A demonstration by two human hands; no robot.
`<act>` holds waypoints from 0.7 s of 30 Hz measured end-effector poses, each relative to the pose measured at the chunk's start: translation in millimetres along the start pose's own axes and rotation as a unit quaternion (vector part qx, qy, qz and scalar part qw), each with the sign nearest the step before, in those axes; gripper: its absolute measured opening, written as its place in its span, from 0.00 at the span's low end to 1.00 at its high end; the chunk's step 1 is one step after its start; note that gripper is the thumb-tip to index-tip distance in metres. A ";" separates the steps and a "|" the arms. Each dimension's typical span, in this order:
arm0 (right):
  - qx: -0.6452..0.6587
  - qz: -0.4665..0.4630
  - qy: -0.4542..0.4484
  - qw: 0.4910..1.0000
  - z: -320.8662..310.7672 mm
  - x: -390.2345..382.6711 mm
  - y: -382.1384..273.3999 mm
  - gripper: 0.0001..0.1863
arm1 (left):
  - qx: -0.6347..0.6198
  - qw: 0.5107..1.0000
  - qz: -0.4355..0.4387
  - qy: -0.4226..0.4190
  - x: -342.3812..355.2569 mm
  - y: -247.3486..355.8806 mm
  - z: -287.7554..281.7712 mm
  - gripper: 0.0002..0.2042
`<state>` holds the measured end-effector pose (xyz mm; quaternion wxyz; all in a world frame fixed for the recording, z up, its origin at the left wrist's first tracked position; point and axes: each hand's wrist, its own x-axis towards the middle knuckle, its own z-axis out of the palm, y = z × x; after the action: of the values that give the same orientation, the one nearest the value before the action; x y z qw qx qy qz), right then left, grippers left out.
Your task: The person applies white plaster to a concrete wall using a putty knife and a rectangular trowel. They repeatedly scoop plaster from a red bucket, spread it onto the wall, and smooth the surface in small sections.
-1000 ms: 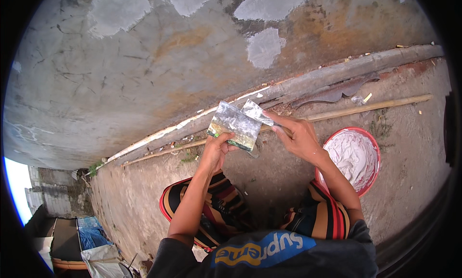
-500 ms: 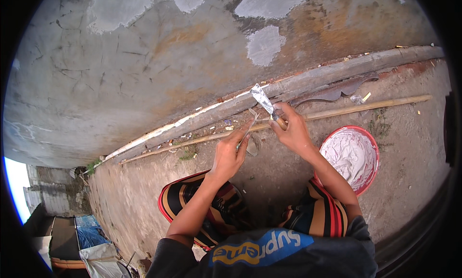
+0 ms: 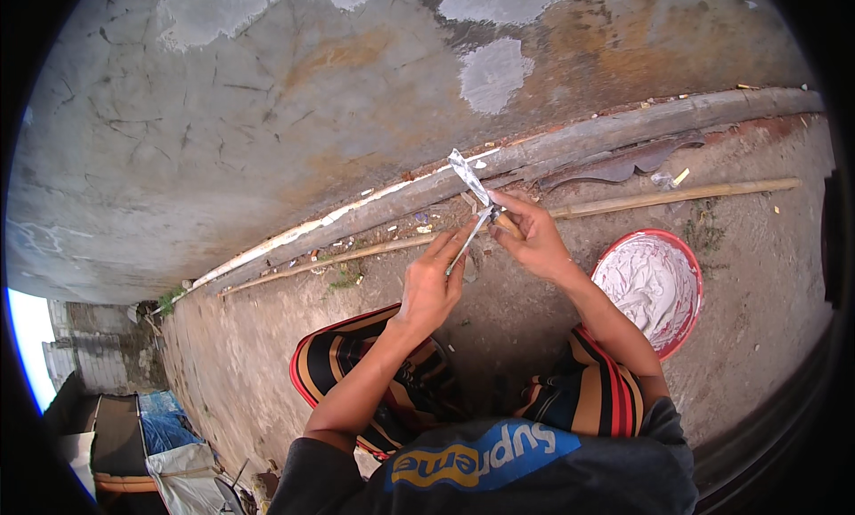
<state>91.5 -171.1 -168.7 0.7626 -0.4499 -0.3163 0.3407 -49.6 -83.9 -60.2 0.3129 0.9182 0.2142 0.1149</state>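
Observation:
My right hand (image 3: 540, 244) is closed around the wooden handle of a putty knife (image 3: 468, 175), its blade smeared white and pointing up and left. Pinched in my left hand (image 3: 429, 282) is a thin flat scraper plate (image 3: 470, 240), seen nearly edge-on. The plate's upper end meets the putty knife where blade and handle join. To the right of my right forearm stands a red tub (image 3: 698, 285) with creamy white putty (image 3: 648, 283) inside.
A grey stained wall (image 3: 223, 159) with pale patches (image 3: 492, 76) rises ahead, a concrete ledge (image 3: 606, 134) along its foot. On the dirt floor lie a long bamboo pole (image 3: 686, 195) and a curved dark strip (image 3: 614, 169). Blue sheeting (image 3: 166, 423) hangs at the lower left.
The putty knife has shifted left and its blade has turned. The plate in my left hand has come up against it, also turned. The tub has stayed in place.

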 end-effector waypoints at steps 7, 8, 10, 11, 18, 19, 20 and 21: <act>-0.095 -0.032 0.009 0.995 4.7 -0.5 -0.4 0.32 | 0.014 1.000 0.005 0.000 0.0 1.1 2.7 0.20; -0.101 -0.035 0.018 0.994 7.3 -0.6 -2.0 0.32 | 0.009 1.000 0.000 0.001 0.3 1.7 3.8 0.20; -0.112 -0.040 0.037 0.992 13.5 -1.6 -6.1 0.32 | -0.001 1.000 -0.003 0.010 0.6 1.4 7.6 0.20; -0.125 -0.036 0.040 0.991 15.7 -2.6 -8.1 0.32 | -0.004 1.000 -0.001 0.020 0.5 0.0 9.4 0.20; -0.149 -0.008 0.038 0.988 34.9 -24.2 -13.2 0.30 | 0.035 0.996 0.001 0.086 6.6 -15.8 9.8 0.17; -0.154 -0.017 0.033 0.987 37.7 -26.8 -13.9 0.29 | 0.045 0.996 -0.015 0.071 8.5 -15.4 4.3 0.19; -0.110 -0.002 0.033 0.993 35.6 -25.0 -13.8 0.29 | 0.053 0.997 -0.031 0.056 10.4 -13.5 -2.4 0.21; -0.066 0.013 0.033 0.997 32.3 -21.4 -13.3 0.29 | 0.061 0.996 -0.048 0.041 11.6 -12.4 -5.3 0.23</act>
<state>57.0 -178.0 -147.7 0.7371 -0.5142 -0.3067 0.3135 -45.1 -66.8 -62.9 0.2522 0.9189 0.2768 0.1239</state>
